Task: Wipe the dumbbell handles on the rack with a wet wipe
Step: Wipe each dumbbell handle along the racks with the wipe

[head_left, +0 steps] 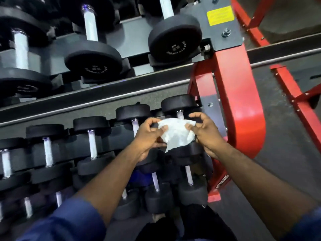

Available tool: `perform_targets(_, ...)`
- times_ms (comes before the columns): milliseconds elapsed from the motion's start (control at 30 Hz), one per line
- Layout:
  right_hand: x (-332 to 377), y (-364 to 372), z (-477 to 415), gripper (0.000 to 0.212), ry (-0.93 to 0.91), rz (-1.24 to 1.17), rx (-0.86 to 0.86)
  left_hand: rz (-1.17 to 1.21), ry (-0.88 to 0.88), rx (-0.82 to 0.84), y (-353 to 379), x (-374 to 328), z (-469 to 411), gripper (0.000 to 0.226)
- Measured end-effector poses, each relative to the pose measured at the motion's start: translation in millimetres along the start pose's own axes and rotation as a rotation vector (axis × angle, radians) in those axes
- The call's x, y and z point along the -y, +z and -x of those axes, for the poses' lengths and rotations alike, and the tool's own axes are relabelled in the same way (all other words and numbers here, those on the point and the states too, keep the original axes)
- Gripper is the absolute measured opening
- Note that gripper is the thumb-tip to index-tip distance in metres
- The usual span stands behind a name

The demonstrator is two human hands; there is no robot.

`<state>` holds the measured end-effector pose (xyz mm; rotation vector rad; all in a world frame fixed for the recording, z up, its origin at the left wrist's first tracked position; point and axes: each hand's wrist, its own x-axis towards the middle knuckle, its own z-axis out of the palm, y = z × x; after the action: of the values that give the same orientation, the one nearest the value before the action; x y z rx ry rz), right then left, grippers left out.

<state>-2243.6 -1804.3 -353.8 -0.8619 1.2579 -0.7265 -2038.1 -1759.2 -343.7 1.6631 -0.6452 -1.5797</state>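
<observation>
we had both hands up in front of the middle tier of the rack (231, 94), right end. left hand (151, 136) pinched the left edge of the wet wipe (177, 134) between thumb and fingers; right hand (206, 131) pinched the right edge the same way, remaining fingers curled above it. the wipe was white, crumpled, half spread between the two hands, lower corner hanging loose. it sat over the rightmost dumbbell (180, 105) of that tier, covering most of its handle; only the top stub of the handle showed above the wipe. we couldn't tell if the wipe touched the handle or just hung in front of it. next dumbbell left (133, 112) was just beside the left hand, its chrome handle partly hidden by the fingers. more dumbbells ran leftward along the tier, handles bare. upper tier held bigger dumbbells (173, 39); lower tier had smaller ones under our forearms. red frame upright (243, 119) was just right of the right hand, yellow label (219, 15) on the grey plate above. blue sleeves (69, 221) were pushed up on both forearms.
</observation>
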Motion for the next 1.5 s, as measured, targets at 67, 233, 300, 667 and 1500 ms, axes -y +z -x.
perform_targets(67,-8,-7,-14,0.029,-0.023,0.063,-0.006,0.041,-0.001,-0.03,0,7,-7,0.024)
perform_targets(233,-25,-15,-37,0.026,-0.072,0.221,0.057,0.139,0.017,0.025,7,19,-21,0.022)
perform_targets(300,-27,-15,-41,0.021,-0.046,0.23,0.051,0.036,0.047,0.034,11,25,-30,0.032)
perform_targets(667,-34,-13,-60,0.042,-0.013,0.651,0.015,-0.818,0.329,-0.084,9,40,-84,0.032)
perform_targets(1500,-94,-17,-145,0.008,0.086,0.474,-0.69,-0.755,0.428,0.104,34,-25,-228,0.026)
